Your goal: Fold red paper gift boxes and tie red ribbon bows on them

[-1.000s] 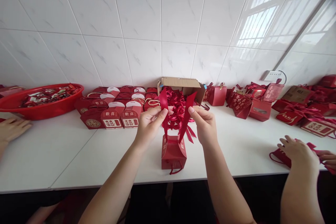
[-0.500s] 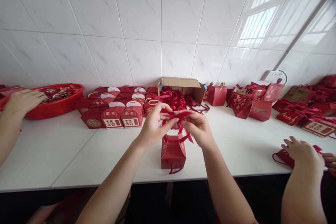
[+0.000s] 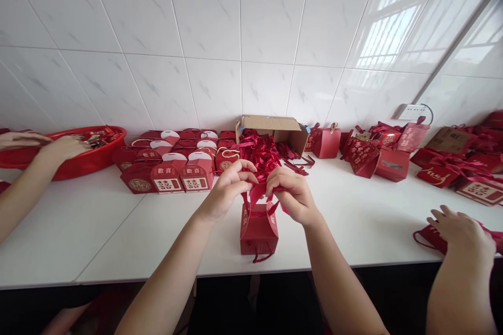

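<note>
Pinching ribbon [image 3: 258, 192] in right hand [image 3: 294, 194], curling left hand [image 3: 228, 192] with unclear grip, likely stopping ribbon flopping onto six-o'clock box [image 3: 259, 231].

Bare forearms [image 3: 167, 267] w/ blk legwear [image 3: 222, 303]

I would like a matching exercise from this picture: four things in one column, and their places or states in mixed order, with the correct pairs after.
Things:
1. ribbon
2. carton
3. basin
4. power strip

Places or states:
A. white, low by the wall, on the right
B. between the left hand and right hand, above the front box
C. red, a co-worker's hand over it
D. brown, open

Pairs: 1-B, 2-D, 3-C, 4-A
</note>
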### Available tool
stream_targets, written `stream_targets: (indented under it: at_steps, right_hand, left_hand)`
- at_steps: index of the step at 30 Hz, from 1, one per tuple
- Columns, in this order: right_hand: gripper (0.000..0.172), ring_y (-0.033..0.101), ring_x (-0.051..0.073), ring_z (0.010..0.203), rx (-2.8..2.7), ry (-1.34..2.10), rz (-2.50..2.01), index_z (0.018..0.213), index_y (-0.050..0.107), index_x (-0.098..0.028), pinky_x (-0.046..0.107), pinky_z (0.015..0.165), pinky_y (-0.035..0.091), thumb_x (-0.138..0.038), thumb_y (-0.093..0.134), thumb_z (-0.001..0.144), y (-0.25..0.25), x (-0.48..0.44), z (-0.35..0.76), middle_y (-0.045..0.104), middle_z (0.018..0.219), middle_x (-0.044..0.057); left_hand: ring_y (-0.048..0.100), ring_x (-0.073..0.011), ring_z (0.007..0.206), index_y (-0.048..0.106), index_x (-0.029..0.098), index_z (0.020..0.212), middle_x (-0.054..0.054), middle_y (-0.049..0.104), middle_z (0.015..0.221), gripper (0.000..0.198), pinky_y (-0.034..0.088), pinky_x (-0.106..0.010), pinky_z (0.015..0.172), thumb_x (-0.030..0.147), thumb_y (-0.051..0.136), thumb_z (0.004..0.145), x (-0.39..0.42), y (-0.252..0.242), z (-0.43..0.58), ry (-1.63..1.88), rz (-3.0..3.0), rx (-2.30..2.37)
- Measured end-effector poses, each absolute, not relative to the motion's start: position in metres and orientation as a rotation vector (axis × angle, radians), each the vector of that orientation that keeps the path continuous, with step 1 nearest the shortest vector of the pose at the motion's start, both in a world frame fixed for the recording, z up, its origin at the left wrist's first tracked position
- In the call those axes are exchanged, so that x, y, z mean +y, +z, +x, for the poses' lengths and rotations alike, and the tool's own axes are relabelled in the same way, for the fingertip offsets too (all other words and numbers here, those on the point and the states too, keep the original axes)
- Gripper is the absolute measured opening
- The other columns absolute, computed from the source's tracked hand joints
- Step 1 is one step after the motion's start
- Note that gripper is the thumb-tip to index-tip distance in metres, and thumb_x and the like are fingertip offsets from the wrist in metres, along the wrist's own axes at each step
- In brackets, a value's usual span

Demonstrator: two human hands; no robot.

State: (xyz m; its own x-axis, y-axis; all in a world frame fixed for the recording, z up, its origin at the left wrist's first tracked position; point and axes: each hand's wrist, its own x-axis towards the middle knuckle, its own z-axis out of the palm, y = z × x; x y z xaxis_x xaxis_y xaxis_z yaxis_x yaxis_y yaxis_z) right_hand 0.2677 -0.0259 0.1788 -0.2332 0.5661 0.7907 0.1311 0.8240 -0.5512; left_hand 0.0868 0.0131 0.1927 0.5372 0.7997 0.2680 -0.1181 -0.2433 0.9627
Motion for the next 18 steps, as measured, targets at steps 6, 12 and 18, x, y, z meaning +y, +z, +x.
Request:
stream_targets:
  at_steps: [6, 12, 18]
  right_hand:
    - [0.023, 0.053, 0.016, 0.067, -1.884, 0.240, -0.541, 0.070, 0.057, -0.018, 0.029, 0.060, 0.044, -0.005, 0.039, 0.072, 0.1804, -0.0240, 0.2637, 0.056, 0.073, 0.005]
    - [0.019, 0.050, 0.015, 0.063, -1.921, 0.080, -0.626, 0.070, 0.055, -0.018, 0.029, 0.058, 0.042, -0.006, 0.041, 0.071, 0.1801, -0.0218, 0.2632, 0.054, 0.072, 0.004]
    - [0.017, 0.051, 0.016, 0.065, -1.938, -0.009, -0.641, 0.071, 0.056, -0.018, 0.030, 0.060, 0.044, -0.007, 0.043, 0.072, 0.1809, -0.0201, 0.2654, 0.055, 0.074, 0.005]
  left_hand:
    - [0.050, -0.0097, 0.061, 0.052, 0.019, 0.088, 0.003, 0.057, 0.071, 0.012, 0.038, -0.021, 0.056, 0.016, 0.055, 0.076, 0.0168, 0.1941, 0.0889, 0.889, 1.362, 0.540]
    - [0.053, -0.0121, 0.054, 0.054, 0.019, 0.091, 0.000, 0.059, 0.066, 0.029, 0.041, -0.022, 0.049, 0.047, 0.050, 0.089, 0.0169, 0.1947, 0.0869, 0.880, 1.237, 0.456]
    - [0.057, -0.0137, 0.053, 0.058, 0.016, 0.088, -0.002, 0.061, 0.067, 0.036, 0.045, -0.024, 0.051, 0.051, 0.050, 0.087, 0.0205, 0.1955, 0.0870, 0.780, 1.143, 0.452]
